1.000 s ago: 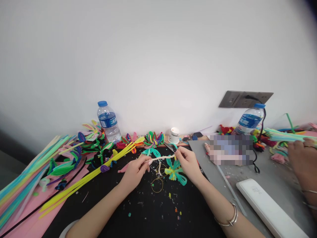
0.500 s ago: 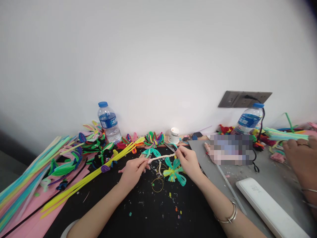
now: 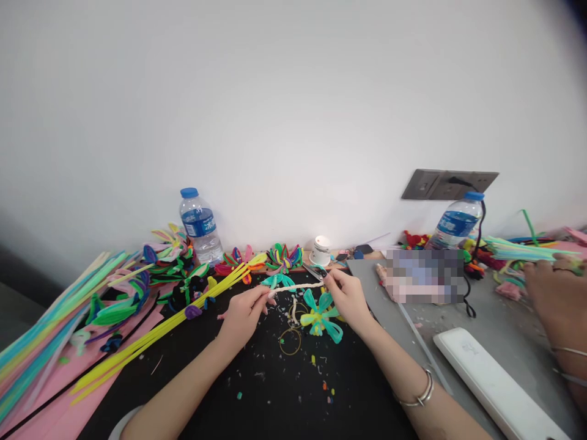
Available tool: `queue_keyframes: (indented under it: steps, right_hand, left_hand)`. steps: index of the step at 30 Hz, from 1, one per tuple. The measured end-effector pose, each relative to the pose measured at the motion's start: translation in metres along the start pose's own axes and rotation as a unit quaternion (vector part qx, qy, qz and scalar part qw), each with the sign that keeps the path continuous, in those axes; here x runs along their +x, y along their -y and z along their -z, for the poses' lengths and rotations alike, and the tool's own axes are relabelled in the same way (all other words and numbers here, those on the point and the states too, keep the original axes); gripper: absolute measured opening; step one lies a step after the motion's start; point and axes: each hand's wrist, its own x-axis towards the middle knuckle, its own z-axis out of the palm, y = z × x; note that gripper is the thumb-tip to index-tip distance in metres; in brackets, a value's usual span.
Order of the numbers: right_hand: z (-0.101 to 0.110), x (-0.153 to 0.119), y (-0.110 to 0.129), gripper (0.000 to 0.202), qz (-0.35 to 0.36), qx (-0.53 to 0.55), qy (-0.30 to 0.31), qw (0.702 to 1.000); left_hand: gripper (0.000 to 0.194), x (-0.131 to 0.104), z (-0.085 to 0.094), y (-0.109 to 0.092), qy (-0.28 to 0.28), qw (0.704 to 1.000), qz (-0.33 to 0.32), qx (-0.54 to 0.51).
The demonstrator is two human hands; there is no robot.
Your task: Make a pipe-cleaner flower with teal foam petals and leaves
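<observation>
A twisted cream-white pipe cleaner (image 3: 296, 287) is stretched nearly level between my two hands, above the black mat (image 3: 257, 397). My left hand (image 3: 245, 310) pinches its left end between thumb and fingers. At its right end, my right hand (image 3: 343, 299) grips it the same way. Scissors (image 3: 315, 272) lie just behind my right fingers, partly hidden by them. Below the strand rests a teal and yellow pipe-cleaner flower (image 3: 317, 319), close to my right hand. Thin gold-coloured rings (image 3: 290, 342) lie left of the flower.
Yellow pipe cleaners (image 3: 151, 339) and a multicoloured bundle (image 3: 50, 330) lie at left. Water bottles (image 3: 202, 229) (image 3: 458, 221) and a paper cup (image 3: 320, 250) stand by the wall. A white elongated case (image 3: 495, 382) lies at right, near another person's hand (image 3: 554, 299).
My left hand has shifted slightly left, and the twisted pipe cleaner looks straighter and more level. My right hand stays almost in place, still gripping its end. The whole view has drifted slightly.
</observation>
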Motion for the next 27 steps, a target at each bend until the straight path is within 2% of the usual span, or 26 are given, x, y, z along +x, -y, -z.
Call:
queue_keyframes:
  steps: [6,8,10,12,14,17,19,23,25,27]
  right_hand:
    - [0.002,0.002,-0.003,0.031,-0.007,0.044,-0.011,0.999]
    - [0.005,0.003,-0.003,0.032,-0.004,0.091,-0.002,0.996]
    - [0.009,0.005,-0.004,0.034,-0.011,0.148,0.02,0.989]
    - [0.013,0.008,-0.004,0.036,-0.026,0.198,0.06,0.978]
    - [0.017,0.008,-0.001,0.037,-0.026,0.224,0.129,0.966]
    - [0.021,0.004,0.009,0.033,0.012,0.201,0.257,0.945]
    - [0.022,-0.001,0.019,0.029,0.04,0.156,0.292,0.943]
    - [0.017,-0.012,0.037,0.025,0.104,0.068,0.263,0.957]
    - [0.015,-0.013,0.04,0.022,0.133,0.043,0.238,0.961]
    - [0.015,-0.01,0.037,0.016,0.134,0.026,0.191,0.972]
  left_hand:
    - [0.023,-0.001,0.0,-0.006,0.032,0.999,-0.011,-0.031]
    - [0.022,-0.001,0.0,-0.007,0.069,0.993,0.018,-0.097]
    - [0.03,0.001,0.0,-0.005,0.114,0.968,0.067,-0.212]
    - [0.042,0.004,-0.001,0.001,0.135,0.926,0.122,-0.329]
    - [0.049,0.007,-0.001,0.006,0.122,0.895,0.157,-0.399]
    - [0.048,0.009,-0.002,0.007,0.117,0.884,0.165,-0.421]
    - [0.043,0.006,-0.004,0.001,0.159,0.892,0.161,-0.391]
    - [0.033,-0.008,-0.014,-0.021,0.27,0.903,0.137,-0.305]
    - [0.03,-0.014,-0.02,-0.028,0.29,0.899,0.135,-0.298]
    - [0.031,-0.017,-0.024,-0.029,0.289,0.899,0.136,-0.3]
